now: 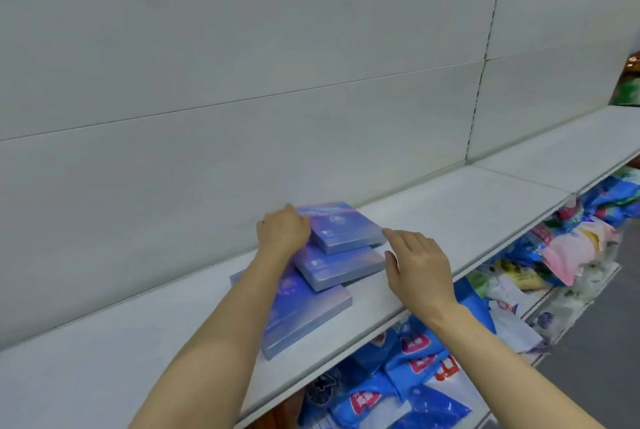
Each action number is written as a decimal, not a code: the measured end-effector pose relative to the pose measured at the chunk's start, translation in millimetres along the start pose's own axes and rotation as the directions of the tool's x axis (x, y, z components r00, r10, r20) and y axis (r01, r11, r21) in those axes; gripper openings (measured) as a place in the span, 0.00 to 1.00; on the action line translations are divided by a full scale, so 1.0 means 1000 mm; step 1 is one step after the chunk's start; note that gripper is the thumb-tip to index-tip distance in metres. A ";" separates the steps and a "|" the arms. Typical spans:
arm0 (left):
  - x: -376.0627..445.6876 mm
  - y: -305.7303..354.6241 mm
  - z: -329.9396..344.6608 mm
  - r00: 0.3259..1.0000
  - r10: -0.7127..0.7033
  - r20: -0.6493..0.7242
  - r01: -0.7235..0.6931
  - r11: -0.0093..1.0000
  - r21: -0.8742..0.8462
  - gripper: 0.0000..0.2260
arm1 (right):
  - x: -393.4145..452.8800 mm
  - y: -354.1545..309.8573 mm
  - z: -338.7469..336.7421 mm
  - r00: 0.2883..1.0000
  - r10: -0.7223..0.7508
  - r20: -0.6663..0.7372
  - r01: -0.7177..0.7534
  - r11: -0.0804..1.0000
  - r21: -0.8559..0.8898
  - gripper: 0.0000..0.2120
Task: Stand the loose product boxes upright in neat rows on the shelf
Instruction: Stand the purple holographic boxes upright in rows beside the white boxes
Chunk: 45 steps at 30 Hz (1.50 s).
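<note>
On the shelf (433, 213), the left hand (282, 229) seemingly grasps the top box (343, 226) of three flat ones, while the right hand (415, 262), fingers released, hovers at its 4 o'clock.

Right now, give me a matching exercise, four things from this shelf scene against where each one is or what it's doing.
Things
1. left hand
2. right hand
3. bottom box
4. blue bags

States
A. lies flat under the other two boxes
B. piled on the lower shelf
C. rests on the top box
D. open, beside the stack, holding nothing

Pairs: 1-C, 2-D, 3-A, 4-B
</note>
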<state>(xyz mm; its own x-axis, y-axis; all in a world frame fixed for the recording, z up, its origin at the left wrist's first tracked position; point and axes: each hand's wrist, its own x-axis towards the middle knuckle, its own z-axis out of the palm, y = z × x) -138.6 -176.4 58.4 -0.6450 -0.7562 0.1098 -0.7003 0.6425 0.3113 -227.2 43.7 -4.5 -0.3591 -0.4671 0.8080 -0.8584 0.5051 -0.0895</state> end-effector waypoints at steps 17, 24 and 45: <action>0.037 0.041 -0.014 0.870 -0.452 -0.200 0.159 0.639 -0.752 0.20 | 0.001 0.000 0.025 0.934 -0.026 0.356 -0.069 0.965 0.252 0.22; 0.034 -0.032 -0.024 0.778 -0.624 -0.073 0.050 0.178 -0.983 0.20 | 0.058 -0.034 0.030 0.454 0.242 0.857 -0.386 0.921 -0.055 0.56; -0.110 -0.117 -0.061 0.759 -0.588 -0.278 -0.242 0.142 -0.960 0.09 | 0.027 -0.050 0.017 0.639 0.491 0.592 -0.745 0.207 0.634 0.36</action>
<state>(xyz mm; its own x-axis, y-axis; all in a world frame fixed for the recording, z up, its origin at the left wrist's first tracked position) 32.5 -176.0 67.6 0.0070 -0.9866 0.1629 0.3500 0.1550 0.9238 -200.6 -6.5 12.1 -0.8678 -0.4802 0.1281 -0.1420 -0.0074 -0.9898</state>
